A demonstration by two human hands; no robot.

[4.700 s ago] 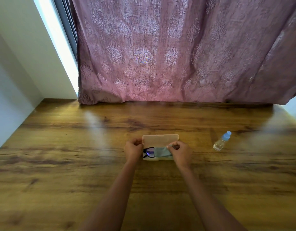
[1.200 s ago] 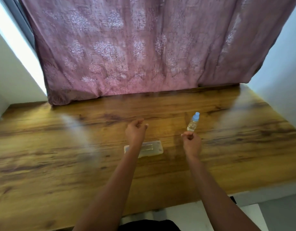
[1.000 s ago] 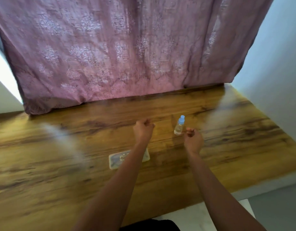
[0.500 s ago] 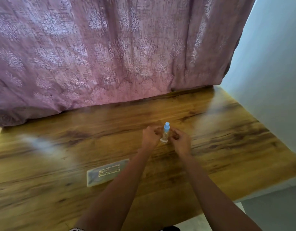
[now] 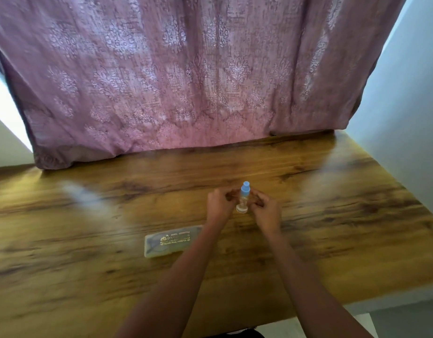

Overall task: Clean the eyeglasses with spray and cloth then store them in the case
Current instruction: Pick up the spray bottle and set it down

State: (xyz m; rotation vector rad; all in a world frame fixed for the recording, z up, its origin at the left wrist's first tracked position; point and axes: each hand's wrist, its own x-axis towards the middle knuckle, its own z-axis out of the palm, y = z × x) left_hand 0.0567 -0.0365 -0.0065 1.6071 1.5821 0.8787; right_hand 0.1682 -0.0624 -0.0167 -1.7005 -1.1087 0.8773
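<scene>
Spray bottle (image 5: 243, 201) stands upright on the wooden table (image 5: 332, 240), blue cap up. Left hand (image 5: 219, 207) is at its 9 o'clock and right hand (image 5: 266, 212) at its 3 o'clock. Both have fingers curled in against it, but we cannot tell whether either actually holds it.

Case (image 5: 172, 241) lies shut at the bottle's 8 o'clock, apart from both hands. Eyeglasses are unseen; we judge them inside.

Step in hand, as we read it: handling the bottle. If spraying lies ahead, the next move calls for one firm hold below the cap while the other hand opens the case.
</scene>
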